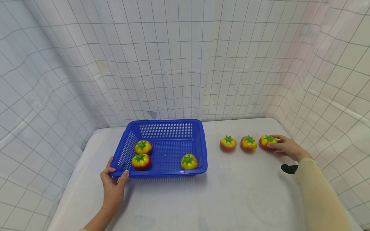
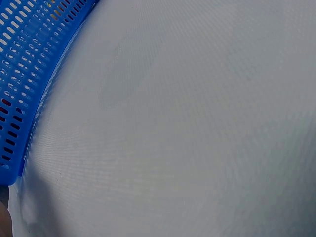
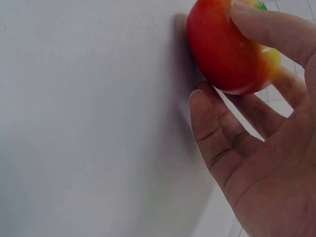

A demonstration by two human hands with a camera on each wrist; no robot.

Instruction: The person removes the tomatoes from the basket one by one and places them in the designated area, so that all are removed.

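At the basket's near left corner, my left hand (image 1: 112, 189) grips the rim of the blue plastic basket (image 1: 167, 173), thumb on the front edge and fingers at the left side. Two red-and-yellow toy tomatoes (image 1: 141, 162) with green star-shaped tops lie at the basket's left, and one toy tomato (image 1: 189, 163) at its front right. On the far right, my right hand (image 1: 287, 148) holds another toy tomato (image 3: 229, 52) between thumb and fingers; the right wrist view shows its red underside. Left of that hand, two toy tomatoes (image 1: 248, 144) sit side by side on the table.
A white cloth (image 1: 231, 195) covers the table. White grid-patterned curtains (image 1: 167, 64) enclose it at the back and both sides. A small black object (image 1: 289, 169) shows at my right wrist, beside the cream sleeve (image 1: 321, 199).
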